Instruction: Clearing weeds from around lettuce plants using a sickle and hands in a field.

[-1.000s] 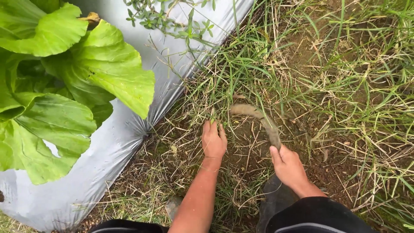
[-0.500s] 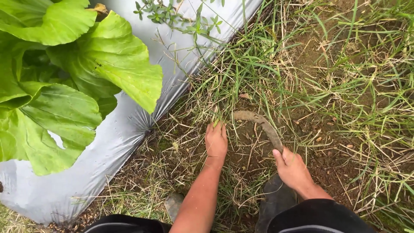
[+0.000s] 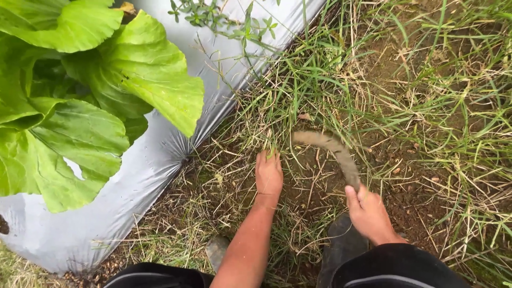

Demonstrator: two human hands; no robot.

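My left hand point(image 3: 268, 175) presses down on a clump of green and dry grass point(image 3: 277, 122) at the edge of the soil, fingers closed around the stems. My right hand point(image 3: 368, 210) is shut on the handle of a curved sickle point(image 3: 329, 148). Its muddy blade arcs left toward the grass just above my left hand. Bare brown soil point(image 3: 314, 181) lies between the two hands.
A silver plastic mulch sheet point(image 3: 154, 160) runs diagonally on the left, with a large-leaved green plant point(image 3: 80, 101) growing through it. Long grass point(image 3: 442, 106) covers the ground to the right. My dark boot point(image 3: 341, 245) and dark clothing sit at the bottom edge.
The sickle blade has swung slightly left and nearer the grass clump. My left hand stays on the same clump; the view has shifted a little.
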